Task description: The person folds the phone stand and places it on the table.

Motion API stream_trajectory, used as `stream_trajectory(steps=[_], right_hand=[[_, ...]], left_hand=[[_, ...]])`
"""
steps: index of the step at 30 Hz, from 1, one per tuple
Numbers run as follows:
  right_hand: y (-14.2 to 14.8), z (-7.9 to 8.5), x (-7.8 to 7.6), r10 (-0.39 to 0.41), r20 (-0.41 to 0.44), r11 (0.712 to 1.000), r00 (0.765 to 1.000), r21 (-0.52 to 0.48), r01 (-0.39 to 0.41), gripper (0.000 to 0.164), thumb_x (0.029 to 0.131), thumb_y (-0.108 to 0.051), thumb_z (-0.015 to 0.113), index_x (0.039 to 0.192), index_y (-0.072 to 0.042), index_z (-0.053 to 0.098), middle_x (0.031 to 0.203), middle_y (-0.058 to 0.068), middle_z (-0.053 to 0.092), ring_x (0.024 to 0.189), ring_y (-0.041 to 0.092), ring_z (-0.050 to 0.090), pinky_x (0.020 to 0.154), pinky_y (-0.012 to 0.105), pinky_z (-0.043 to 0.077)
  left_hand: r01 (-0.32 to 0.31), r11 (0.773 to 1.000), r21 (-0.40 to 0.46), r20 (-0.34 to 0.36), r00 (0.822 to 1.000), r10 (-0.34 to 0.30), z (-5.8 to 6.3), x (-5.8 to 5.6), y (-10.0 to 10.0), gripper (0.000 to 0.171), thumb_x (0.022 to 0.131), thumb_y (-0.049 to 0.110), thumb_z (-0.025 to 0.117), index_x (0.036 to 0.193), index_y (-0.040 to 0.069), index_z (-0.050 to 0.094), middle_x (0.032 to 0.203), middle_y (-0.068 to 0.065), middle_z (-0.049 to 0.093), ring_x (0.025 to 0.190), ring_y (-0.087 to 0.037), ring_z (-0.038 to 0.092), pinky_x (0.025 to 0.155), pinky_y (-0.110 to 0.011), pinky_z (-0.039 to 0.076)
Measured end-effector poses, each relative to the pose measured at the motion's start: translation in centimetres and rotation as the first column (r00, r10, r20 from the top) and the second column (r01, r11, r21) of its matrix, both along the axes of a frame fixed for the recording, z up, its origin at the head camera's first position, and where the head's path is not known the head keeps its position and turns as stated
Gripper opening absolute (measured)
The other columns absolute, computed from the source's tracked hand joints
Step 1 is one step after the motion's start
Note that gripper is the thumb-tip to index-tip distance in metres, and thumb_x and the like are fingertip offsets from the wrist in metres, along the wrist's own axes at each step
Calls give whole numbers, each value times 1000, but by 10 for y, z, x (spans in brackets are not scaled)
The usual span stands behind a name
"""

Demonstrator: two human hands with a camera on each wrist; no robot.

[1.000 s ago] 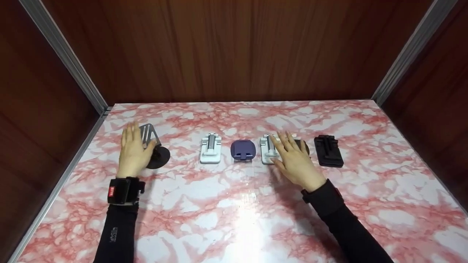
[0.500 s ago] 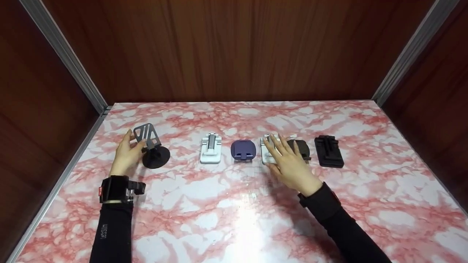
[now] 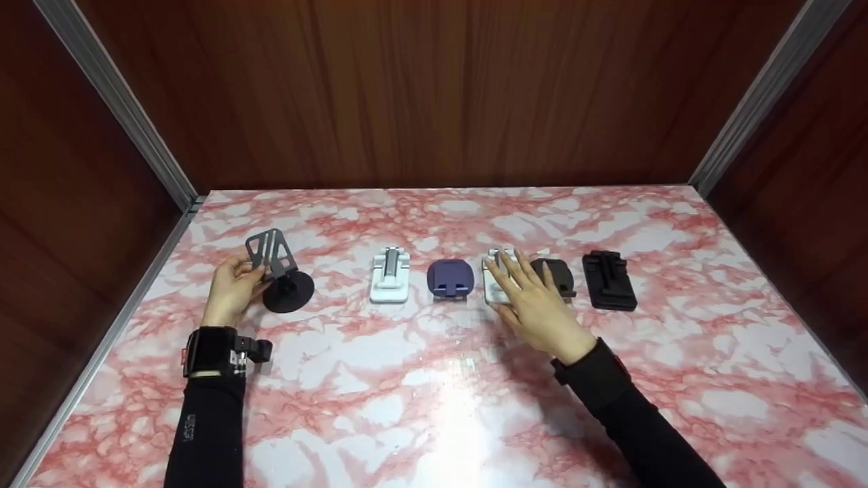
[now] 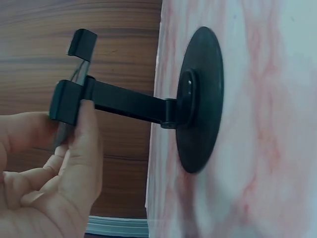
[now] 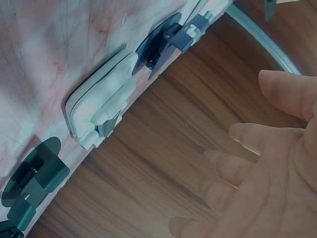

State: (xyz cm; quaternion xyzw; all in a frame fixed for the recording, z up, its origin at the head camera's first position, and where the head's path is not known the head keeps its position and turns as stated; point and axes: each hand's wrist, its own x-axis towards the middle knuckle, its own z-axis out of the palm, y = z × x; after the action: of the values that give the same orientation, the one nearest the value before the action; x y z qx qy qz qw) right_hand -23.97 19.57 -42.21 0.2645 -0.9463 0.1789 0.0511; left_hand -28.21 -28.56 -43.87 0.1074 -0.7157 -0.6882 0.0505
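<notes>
A dark grey phone stand [image 3: 272, 252] with a slotted plate and round base stands upright at the left of the table. My left hand [image 3: 229, 290] pinches the lower left edge of its plate between thumb and fingers. In the left wrist view the thumb lies beside the clip, and the stand's arm [image 4: 129, 101] runs to the base [image 4: 200, 99], which rests on the table. My right hand [image 3: 539, 310] hovers palm down with fingers spread, partly covering a folded white phone stand [image 3: 494, 293]. The right wrist view shows air between that hand [image 5: 267, 168] and the white stand [image 5: 101, 96].
Across the table's middle runs a row of folded stands: another white one [image 3: 390, 278], a purple one [image 3: 451, 278], a dark olive one [image 3: 561, 274] and a black one [image 3: 610, 281]. Wooden panels [image 3: 441, 95] enclose the pink marbled table [image 3: 380, 379] at back and sides.
My left hand has shifted slightly left from in front of the stand and lower, and its fingers have closed on the plate's edge. The right hand has drifted slightly left.
</notes>
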Motion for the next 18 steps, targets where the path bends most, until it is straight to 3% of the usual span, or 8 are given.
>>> stream_trajectory(steps=[4, 8, 13, 18], right_hand=[[0, 0, 0, 2, 6, 1000, 1000, -4, -2, 63, 115, -18, 59, 170, 3, 36, 177, 33, 27, 165, 56, 18, 128, 83, 11], [1, 0, 0, 2, 9, 1000, 1000, -9, -2, 63, 115, -18, 59, 171, 2, 37, 177, 32, 26, 165, 55, 17, 128, 83, 11], [2, 0, 0, 4, 8, 1000, 1000, -13, -3, 63, 115, -18, 59, 171, 2, 37, 178, 31, 25, 165, 55, 16, 128, 83, 11], [3, 1, -1, 8, 6, 1000, 1000, -11, -8, 63, 115, -18, 59, 171, 1, 36, 177, 33, 25, 165, 56, 17, 128, 83, 11]], left_hand=[[-21, 1000, -1, -3, 1000, 21, -1, 1, -2, 28, 109, -13, 55, 136, -19, 51, 88, 7, 64, 75, 3, 68, 77, -15, 63], [-50, 999, 0, 11, 999, 50, 0, -1, -1, 27, 108, -12, 58, 134, -16, 54, 88, 8, 62, 72, 3, 66, 71, -14, 62], [-72, 997, 33, 7, 997, 71, 8, 0, 7, 30, 109, -9, 60, 138, -13, 54, 86, 8, 58, 74, 3, 64, 71, -12, 60], [-68, 997, 39, -27, 997, 69, 19, 2, 19, 43, 109, -9, 60, 149, -17, 48, 89, 7, 59, 75, 3, 66, 73, -12, 60]])
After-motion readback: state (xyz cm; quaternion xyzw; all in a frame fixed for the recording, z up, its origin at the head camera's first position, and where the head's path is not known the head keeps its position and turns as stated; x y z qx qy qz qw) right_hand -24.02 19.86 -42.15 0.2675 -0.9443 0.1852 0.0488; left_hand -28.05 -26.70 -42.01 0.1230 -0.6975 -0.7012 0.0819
